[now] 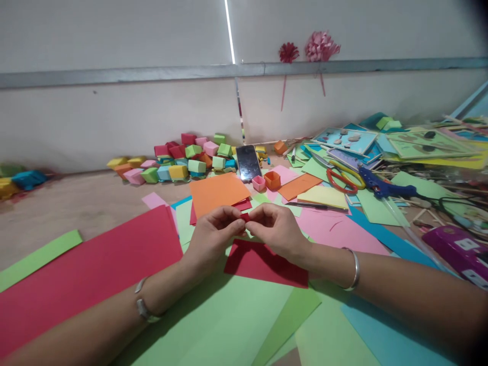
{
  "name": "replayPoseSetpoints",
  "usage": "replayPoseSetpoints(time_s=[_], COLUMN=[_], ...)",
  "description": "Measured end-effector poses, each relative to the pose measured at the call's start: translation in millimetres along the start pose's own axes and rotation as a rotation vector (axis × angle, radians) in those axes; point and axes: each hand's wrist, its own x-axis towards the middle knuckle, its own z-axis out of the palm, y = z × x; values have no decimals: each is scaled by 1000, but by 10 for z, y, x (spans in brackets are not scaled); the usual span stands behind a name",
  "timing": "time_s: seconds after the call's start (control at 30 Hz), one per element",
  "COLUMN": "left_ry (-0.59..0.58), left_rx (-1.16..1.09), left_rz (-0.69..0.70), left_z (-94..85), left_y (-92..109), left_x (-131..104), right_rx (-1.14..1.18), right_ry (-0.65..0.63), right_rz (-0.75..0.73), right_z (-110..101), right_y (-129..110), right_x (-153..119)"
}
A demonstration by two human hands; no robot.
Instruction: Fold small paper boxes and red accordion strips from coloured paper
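A small piece of red paper (pixel 245 217) is pinched between the fingertips of both hands, near the middle of the view. My left hand (pixel 215 231) grips its left side, fingers closed. On its right side, my right hand (pixel 280 229) holds it between thumb and fingers. The fingers hide most of the piece, so its folds cannot be made out. Beneath the hands lies a flat red sheet (pixel 267 262) on top of a large light green sheet (pixel 206 310). Just beyond the hands are an orange sheet (pixel 219 193) and two small folded paper boxes, one pink (pixel 258 183) and one orange (pixel 272 180).
Several coloured paper cubes (pixel 183 157) are heaped by the wall beside a phone (pixel 248 162). To the right lie scissors (pixel 345 178), a blue glue gun (pixel 385 187), a pen (pixel 318 206) and a purple device (pixel 457 251). A large red sheet (pixel 114 269) spreads at left.
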Motion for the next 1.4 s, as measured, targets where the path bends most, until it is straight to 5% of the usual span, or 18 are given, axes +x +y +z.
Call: replayPoseSetpoints(time_s=[0.6,1.03,1.4], left_ry=[-106,41,-10], left_rx=[-147,-28,39], left_rz=[-149,-169,-85], left_z=[21,34,-6], left_y=[21,23,-23], left_x=[-8,9,23], right_rx=[264,-58,-209], right_ry=[21,2,31], right_rz=[189,-22,-122], right_z=[3,-22,-19], right_y=[-116,26,53], right_x=[21,37,31])
